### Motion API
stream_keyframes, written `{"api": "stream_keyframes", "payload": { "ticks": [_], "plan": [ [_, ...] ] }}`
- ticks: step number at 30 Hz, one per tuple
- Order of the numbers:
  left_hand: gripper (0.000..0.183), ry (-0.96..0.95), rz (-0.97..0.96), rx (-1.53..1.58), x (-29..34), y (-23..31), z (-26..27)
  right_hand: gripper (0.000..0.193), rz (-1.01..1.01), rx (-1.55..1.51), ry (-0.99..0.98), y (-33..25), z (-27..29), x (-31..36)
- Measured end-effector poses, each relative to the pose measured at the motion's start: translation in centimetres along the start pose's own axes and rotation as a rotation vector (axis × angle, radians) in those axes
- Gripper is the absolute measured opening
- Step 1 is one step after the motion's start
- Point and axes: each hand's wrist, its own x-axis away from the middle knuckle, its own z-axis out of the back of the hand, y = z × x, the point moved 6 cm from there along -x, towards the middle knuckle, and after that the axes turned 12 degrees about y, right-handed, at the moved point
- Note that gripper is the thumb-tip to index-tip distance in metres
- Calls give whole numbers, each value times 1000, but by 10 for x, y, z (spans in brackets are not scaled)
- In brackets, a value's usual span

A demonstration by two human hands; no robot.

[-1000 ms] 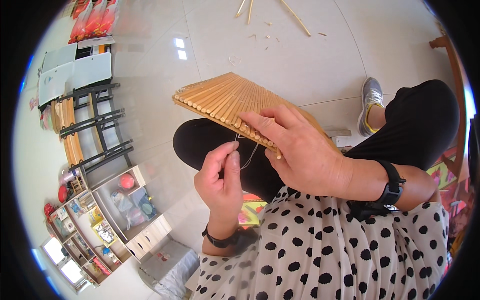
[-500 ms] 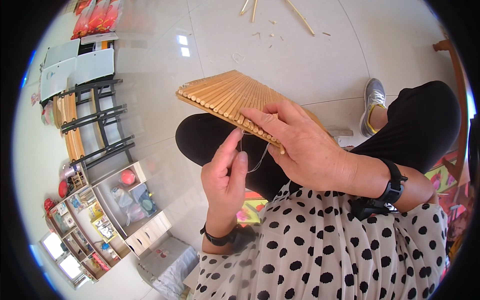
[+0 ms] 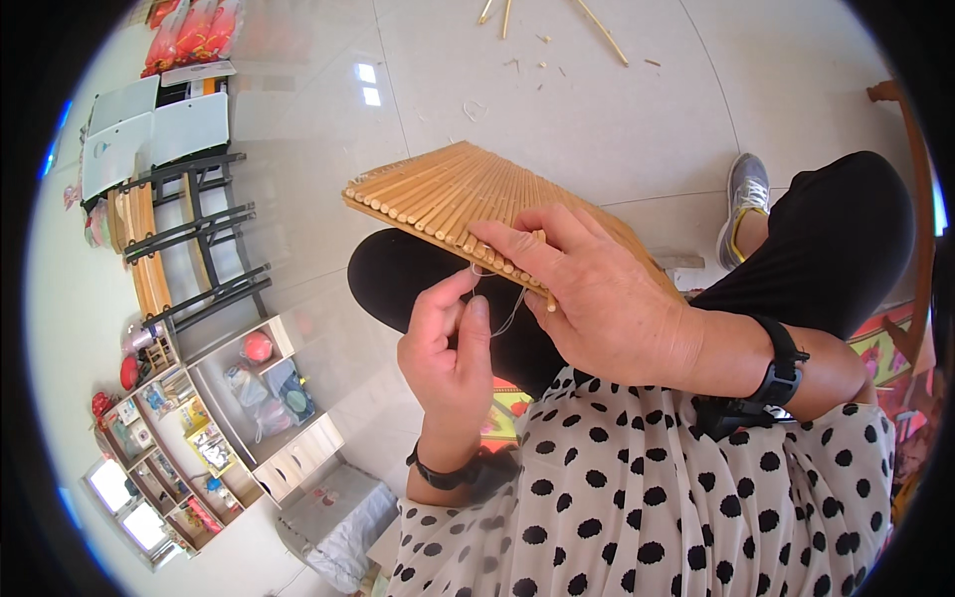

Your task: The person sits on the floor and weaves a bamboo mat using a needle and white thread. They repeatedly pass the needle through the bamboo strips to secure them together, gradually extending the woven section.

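Note:
A mat of thin bamboo sticks point(image 3: 448, 194) bound side by side rests on my lap over my black-trousered knee. My right hand point(image 3: 597, 298) lies on its near edge, fingers pressing the sticks and gripping the mat. My left hand point(image 3: 450, 348) is just below that edge, thumb and forefinger pinched on a thin pale thread point(image 3: 509, 313) that runs up to the mat. Both wrists wear black bands.
Loose bamboo sticks and scraps point(image 3: 587, 20) lie on the tiled floor ahead. Black-framed desks and chairs point(image 3: 189, 219) stand at the left, with a shelf unit of small items point(image 3: 209, 408) below them. My grey shoe point(image 3: 746, 189) is at the right.
The left hand has moved slightly, pulling the thread down and nearer the mat's edge. The right hand stays on the mat.

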Motion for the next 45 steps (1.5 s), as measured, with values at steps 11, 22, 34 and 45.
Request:
{"api": "stream_keyframes", "payload": {
  "ticks": [11,22,34,45],
  "plan": [
    [13,18,170,13,0,3,4,63,-14,-9,-48,1,1,0],
    [11,90,87,-29,4,-2,11,64,-8,26,-45,1,1,-1],
    [10,88,-17,-101,-8,8,4,63,2,17,-27,0,4,1],
    [7,53,89,36,-21,15,-13,63,43,55,36,-3,6,5]
  ]
}}
